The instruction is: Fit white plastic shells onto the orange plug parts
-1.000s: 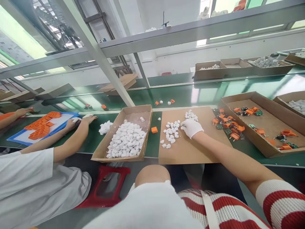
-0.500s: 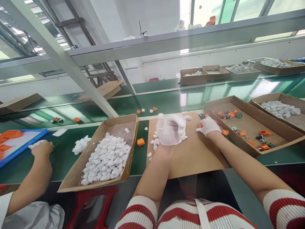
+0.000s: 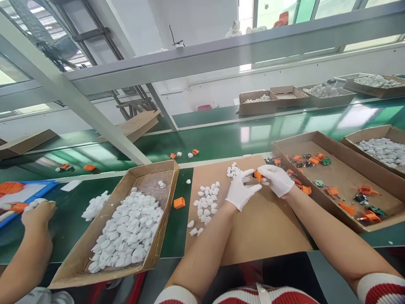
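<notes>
My right hand (image 3: 277,180), in a white glove, pinches a small orange plastic part (image 3: 257,176) with something dark at its top, over the brown cardboard sheet (image 3: 265,228). Just left of it is my left hand (image 3: 241,189), also gloved, with thumb and fingers apart and the fingertips close to the part. Whether they touch it, I cannot tell. Small white pieces (image 3: 207,202) lie scattered on the sheet to the left of my hands. A smaller cluster of white pieces (image 3: 233,170) lies behind my left hand.
A cardboard tray (image 3: 171,185) heaped with white pieces stands left, an orange cap (image 3: 179,203) beside it. To the right, another tray (image 3: 340,169) holds orange parts with green boards. A co-worker's hand (image 3: 38,211) is at a blue-rimmed tray (image 3: 47,185) far left.
My right hand has lifted from the orange parts beside the right tray, bringing one over the sheet. My left hand has turned and come down towards it, uncovering white pieces.
</notes>
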The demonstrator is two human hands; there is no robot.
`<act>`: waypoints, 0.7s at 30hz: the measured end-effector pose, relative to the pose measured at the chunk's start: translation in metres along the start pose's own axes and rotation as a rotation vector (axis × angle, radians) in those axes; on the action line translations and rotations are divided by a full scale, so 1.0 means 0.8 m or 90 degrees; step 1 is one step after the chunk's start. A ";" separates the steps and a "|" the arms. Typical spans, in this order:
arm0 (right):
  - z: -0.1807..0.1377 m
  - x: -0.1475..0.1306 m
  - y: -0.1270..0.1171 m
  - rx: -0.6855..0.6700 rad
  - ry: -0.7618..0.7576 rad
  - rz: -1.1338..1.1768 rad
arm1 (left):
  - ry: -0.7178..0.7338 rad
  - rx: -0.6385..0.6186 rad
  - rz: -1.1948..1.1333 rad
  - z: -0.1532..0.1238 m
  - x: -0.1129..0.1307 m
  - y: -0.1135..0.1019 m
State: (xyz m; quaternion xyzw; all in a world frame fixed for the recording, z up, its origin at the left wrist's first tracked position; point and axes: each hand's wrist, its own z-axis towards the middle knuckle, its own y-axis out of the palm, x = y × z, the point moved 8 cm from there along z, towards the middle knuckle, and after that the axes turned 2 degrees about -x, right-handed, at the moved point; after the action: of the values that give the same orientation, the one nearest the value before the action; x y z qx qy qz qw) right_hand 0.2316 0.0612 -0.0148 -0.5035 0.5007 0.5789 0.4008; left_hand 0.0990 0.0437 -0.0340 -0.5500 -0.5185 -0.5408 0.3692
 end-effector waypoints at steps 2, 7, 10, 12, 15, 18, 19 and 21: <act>-0.003 0.004 0.008 -0.011 -0.005 0.038 | -0.001 0.049 -0.010 0.002 0.001 -0.009; -0.008 0.014 0.018 -0.034 0.025 0.142 | 0.021 0.024 0.050 0.006 0.006 -0.009; -0.010 0.020 0.019 -0.060 0.042 0.183 | 0.015 -0.004 0.025 0.005 0.006 -0.006; -0.010 0.021 0.016 -0.066 0.030 0.177 | -0.020 -0.071 -0.033 0.003 0.003 0.002; -0.007 0.024 0.000 -0.014 0.012 0.105 | -0.102 -0.222 -0.136 -0.009 -0.003 0.021; -0.002 0.026 -0.019 0.072 -0.003 0.056 | -0.131 -0.308 -0.231 -0.020 -0.001 0.031; 0.000 0.025 -0.026 0.104 -0.014 0.063 | -0.123 -0.309 -0.250 -0.021 0.001 0.030; 0.002 0.022 -0.040 0.166 -0.041 0.093 | -0.096 -0.283 -0.264 -0.019 0.003 0.027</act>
State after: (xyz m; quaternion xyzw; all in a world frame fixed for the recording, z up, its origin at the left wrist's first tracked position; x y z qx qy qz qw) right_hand 0.2590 0.0681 -0.0378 -0.3904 0.5940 0.5526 0.4352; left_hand 0.1164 0.0253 -0.0261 -0.5379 -0.5147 -0.6625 0.0823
